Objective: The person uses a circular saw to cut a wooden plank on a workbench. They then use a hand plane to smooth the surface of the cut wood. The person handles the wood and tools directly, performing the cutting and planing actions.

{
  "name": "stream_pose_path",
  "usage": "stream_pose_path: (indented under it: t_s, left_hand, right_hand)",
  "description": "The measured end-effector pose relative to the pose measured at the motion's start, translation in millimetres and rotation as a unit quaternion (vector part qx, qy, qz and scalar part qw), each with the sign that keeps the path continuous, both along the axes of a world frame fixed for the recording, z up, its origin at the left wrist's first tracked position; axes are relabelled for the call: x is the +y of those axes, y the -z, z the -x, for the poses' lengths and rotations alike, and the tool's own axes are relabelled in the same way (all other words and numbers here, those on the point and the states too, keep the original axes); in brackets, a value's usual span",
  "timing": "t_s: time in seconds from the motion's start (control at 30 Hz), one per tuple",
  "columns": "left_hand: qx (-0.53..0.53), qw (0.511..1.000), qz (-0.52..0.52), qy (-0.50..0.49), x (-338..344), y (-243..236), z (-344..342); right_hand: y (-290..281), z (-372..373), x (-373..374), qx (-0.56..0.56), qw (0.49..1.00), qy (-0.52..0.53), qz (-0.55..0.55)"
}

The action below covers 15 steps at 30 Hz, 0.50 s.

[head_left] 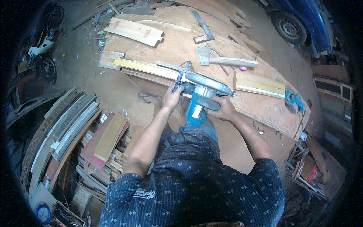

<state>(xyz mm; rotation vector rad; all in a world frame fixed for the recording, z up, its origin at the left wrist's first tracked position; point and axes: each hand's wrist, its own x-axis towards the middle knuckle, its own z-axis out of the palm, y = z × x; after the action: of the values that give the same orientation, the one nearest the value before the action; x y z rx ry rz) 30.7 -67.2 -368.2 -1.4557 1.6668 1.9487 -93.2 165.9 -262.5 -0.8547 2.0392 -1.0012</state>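
Note:
A teal circular saw (196, 108) with a grey blade guard (208, 83) sits over the near edge of the worktable. My right hand (223, 109) is wrapped round its rear handle. My left hand (173, 97) is closed by the front of the saw, beside a dark metal bar (184, 73) that looks like a clamp or guide. What its fingers grip is partly hidden. Beneath the saw, a long yellowish board (147, 69) runs along the table's edge to the left. The blade itself is out of sight.
On the wooden worktable (170, 49) lie a hatchet (232, 61), a try square (204, 30), a pale board (134, 31), another board (261, 84) and a blue power tool (294, 101). Stacked timber (72, 125) stands at left; a scrap pile (308, 166) at right. A blue vehicle (302, 26) is far right.

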Motion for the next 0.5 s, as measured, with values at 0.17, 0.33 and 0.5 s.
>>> stream_pose_path:
  t_s: [0.17, 0.33, 0.5]
  left_hand:
    - [0.002, 1.0, 0.005, 0.017, -4.2, 6.5, -2.6]
    - [-0.03, 0.999, 0.004, 0.032, -11.2, 5.6, -1.2]
    - [0.025, 0.997, 0.036, 0.056, -23.1, 10.0, -5.5]
  right_hand:
    - [-0.1, -1.8, -3.8, 0.002, 1.0, 0.001, -0.013]
    - [5.2, -0.4, -9.5, 0.017, 1.0, -0.011, 0.001]
    - [11.6, -2.3, -15.2, 0.029, 0.996, -0.043, -0.066]
